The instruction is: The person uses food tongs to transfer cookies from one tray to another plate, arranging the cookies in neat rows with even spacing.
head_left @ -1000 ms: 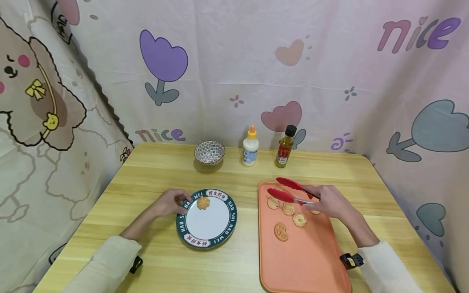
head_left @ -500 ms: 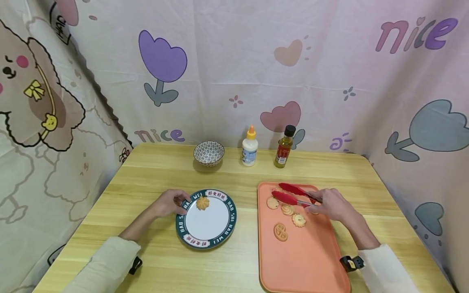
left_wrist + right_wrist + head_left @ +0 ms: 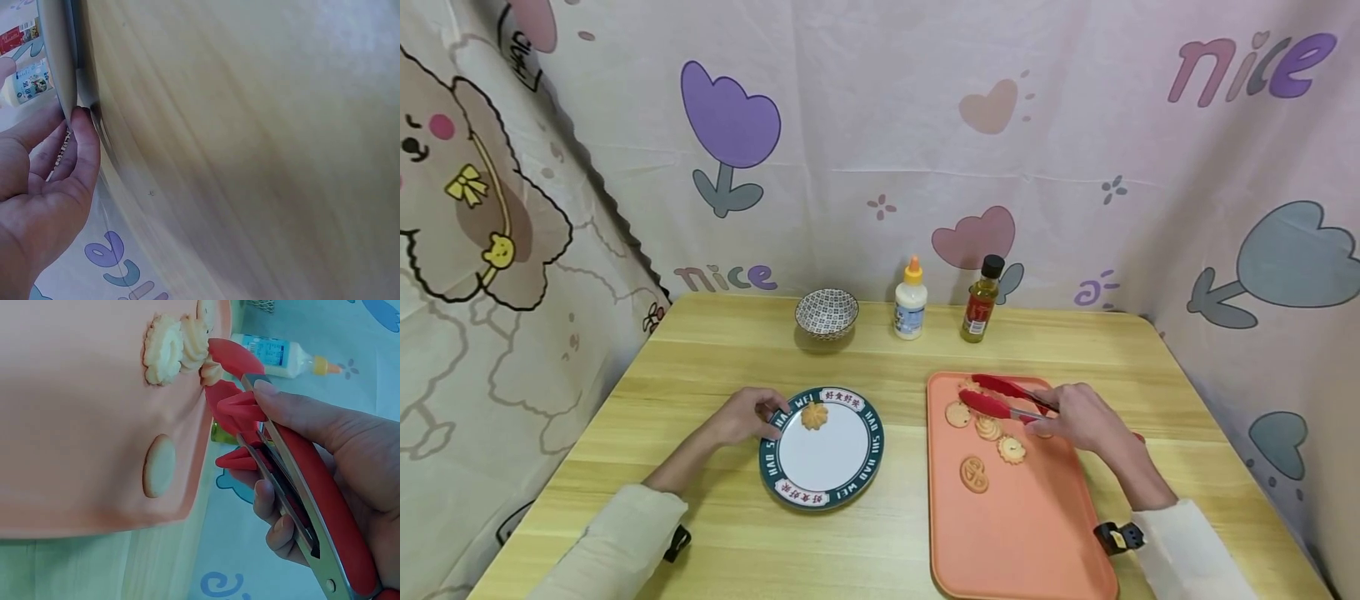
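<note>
My left hand (image 3: 750,416) pinches the left rim of a white plate (image 3: 831,458) with a dark green lettered border; in the left wrist view, thumb and fingers (image 3: 86,147) close on its edge. One ridged cookie (image 3: 814,416) lies on the plate near that hand. My right hand (image 3: 1078,419) grips red-tipped metal tongs (image 3: 988,406) over the far end of an orange tray (image 3: 1015,542). Between the red tips in the right wrist view shows a small swirled cookie (image 3: 211,372). Other cookies lie nearby, including a scalloped one (image 3: 1011,450) and a pretzel-shaped one (image 3: 974,474).
Along the back of the wooden table (image 3: 730,333) stand a patterned bowl (image 3: 827,314), a white glue bottle (image 3: 910,304) with an orange tip, and a black-capped oil bottle (image 3: 981,304). A printed curtain (image 3: 865,125) hangs behind them.
The tongs have come down and slightly right over the tray's far end, and their red tips have drawn closer together. The left hand and plate have stayed in place.
</note>
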A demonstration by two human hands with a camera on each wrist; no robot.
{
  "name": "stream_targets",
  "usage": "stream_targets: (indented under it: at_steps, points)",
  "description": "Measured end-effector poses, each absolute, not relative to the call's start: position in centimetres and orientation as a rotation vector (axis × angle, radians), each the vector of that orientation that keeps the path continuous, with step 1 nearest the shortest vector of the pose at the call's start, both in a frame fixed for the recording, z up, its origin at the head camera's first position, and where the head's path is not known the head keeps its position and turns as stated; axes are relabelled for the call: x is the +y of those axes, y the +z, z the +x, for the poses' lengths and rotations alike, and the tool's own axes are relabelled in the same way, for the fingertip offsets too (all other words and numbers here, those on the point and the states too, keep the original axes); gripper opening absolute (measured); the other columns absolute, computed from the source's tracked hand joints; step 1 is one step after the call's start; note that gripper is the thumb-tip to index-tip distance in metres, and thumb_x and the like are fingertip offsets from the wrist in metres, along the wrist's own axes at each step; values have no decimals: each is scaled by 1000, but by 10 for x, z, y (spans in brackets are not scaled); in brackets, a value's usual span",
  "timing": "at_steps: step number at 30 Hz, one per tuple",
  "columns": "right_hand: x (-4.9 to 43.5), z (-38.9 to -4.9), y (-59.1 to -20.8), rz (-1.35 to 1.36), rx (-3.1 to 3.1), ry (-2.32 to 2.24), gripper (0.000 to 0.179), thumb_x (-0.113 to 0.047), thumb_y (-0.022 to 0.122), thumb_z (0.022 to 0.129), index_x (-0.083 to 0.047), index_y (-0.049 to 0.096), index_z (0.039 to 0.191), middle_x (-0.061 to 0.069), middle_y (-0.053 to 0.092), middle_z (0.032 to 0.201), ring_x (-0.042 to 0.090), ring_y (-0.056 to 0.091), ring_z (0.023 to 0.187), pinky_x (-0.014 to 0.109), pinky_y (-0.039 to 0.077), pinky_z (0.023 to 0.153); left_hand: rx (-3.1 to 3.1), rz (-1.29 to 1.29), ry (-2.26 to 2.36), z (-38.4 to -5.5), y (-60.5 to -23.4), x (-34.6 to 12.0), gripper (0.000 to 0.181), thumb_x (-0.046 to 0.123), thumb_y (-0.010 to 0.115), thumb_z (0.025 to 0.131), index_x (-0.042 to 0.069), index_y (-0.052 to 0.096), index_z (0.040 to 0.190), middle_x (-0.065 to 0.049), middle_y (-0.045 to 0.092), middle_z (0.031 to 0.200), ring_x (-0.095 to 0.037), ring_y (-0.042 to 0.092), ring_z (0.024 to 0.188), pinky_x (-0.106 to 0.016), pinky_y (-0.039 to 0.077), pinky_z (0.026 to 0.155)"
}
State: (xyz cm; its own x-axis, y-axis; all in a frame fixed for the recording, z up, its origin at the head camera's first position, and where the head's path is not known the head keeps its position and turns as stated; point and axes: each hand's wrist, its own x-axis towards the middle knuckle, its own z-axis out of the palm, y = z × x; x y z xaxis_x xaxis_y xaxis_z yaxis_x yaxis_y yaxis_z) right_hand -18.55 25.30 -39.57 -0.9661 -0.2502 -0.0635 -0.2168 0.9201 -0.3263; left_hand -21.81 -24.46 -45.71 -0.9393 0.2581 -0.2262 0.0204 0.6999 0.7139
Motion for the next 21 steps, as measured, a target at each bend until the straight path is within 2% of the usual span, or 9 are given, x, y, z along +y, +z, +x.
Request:
stream_targets:
  at_steps: [3,8,12,17,21]
  points:
    - [253,-185,-394,-368,2983,-483,58,-31,76,77,0,61,124,-4,44,59,14,35,53,24,27,49,2597,220,1095,-218,-457,-245,33,4,78,72,5,66,102,-8,61,94,-21,53,82,-30,46,70]
    - [252,-186,-392,-409,3005,-476,60,-32,77,75,-2,61,124,-3,42,58,13,31,52,23,24,47,2601,225,1094,-219,-457,-245,32,4,78,72,5,66,102,-8,61,94,-20,53,82,-30,46,71]
    - [250,-188,-391,-436,3014,-481,60,-32,79,73,-4,62,123,-3,54,66,12,32,52,22,23,46,2605,234,1088,-219,-457,-245,32,4,78,72,5,66,102,-8,62,93,-20,53,82,-30,46,70]
    - [244,-192,-392,-443,3016,-479,57,-32,78,75,-5,63,123,0,57,68,12,38,56,23,26,48,2600,230,1097,-219,-457,-245,33,3,78,71,4,66,102,-8,61,93,-20,53,81,-30,46,70]
    - [236,-194,-393,-455,3025,-515,57,-32,78,75,-8,63,124,6,69,87,12,45,60,23,29,48,2597,220,1094,-218,-457,-244,32,3,78,72,5,66,102,-8,61,93,-20,52,81,-30,46,69]
